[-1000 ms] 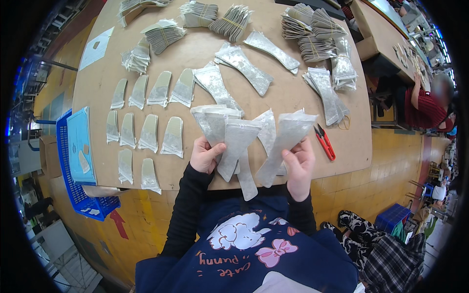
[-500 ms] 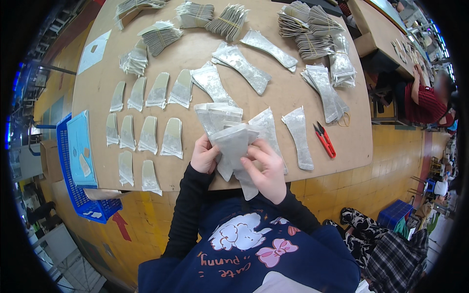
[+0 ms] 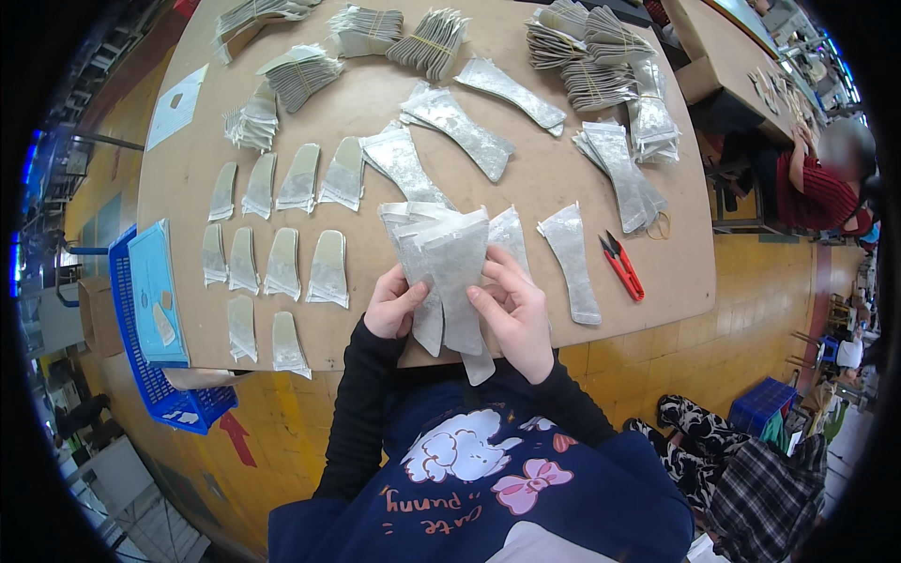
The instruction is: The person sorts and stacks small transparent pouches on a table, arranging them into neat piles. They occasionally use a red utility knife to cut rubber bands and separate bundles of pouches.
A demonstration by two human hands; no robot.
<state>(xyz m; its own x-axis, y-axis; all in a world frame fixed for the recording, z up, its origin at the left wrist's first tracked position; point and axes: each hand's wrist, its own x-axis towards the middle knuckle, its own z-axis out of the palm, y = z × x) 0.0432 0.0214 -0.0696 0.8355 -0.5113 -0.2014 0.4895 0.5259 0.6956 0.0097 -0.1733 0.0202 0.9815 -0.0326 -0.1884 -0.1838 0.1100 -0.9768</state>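
Note:
Close to the table's front edge, several grey flared fabric-like pieces [image 3: 452, 267] are held fanned and overlapping. My left hand [image 3: 394, 305] is closed on their left side, thumb on top. On the right, my right hand [image 3: 514, 314] pinches the front piece between thumb and fingers. One narrow end hangs below the rest, over the table edge. Behind my right hand lies another grey piece [image 3: 508, 235], partly covered. A separate grey piece [image 3: 571, 267] rests further right, beside red-handled thread snips [image 3: 622, 267].
Small stacks of short grey pieces [image 3: 283, 263] form rows at the left. Banded bundles [image 3: 427, 42] and more bundles [image 3: 596, 84] stand at the back. A blue basket [image 3: 141, 347] adjoins the left table edge. A person in a red top [image 3: 817, 192] sits at another table.
The front piece has moved right and turned more upright, its wide end now higher. My right hand's fingers have shifted along its right edge. My left hand stays nearly in place.

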